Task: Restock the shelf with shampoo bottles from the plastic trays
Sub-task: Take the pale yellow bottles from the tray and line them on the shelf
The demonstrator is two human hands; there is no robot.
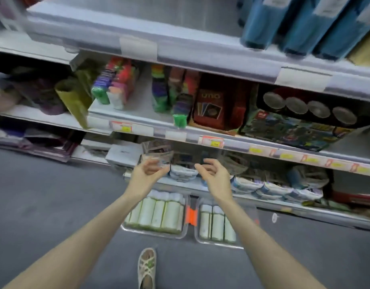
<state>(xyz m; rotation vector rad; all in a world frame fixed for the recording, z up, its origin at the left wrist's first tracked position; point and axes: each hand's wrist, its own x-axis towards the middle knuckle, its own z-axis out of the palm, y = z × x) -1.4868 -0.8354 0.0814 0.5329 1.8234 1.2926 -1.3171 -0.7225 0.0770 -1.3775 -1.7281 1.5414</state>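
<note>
Head view: both arms reach toward the low shelf [180, 183]; the left hand [147, 173] and right hand [215, 175] hold nothing, fingers loosely curled and apart, probably poised to clear a space; the shampoo bottles [157, 213] lie packed in two plastic trays [154, 235] on the floor just below, handy for lifting; a red box [209, 107] reads "UNO"; the price tags are too blurred to read.
</note>
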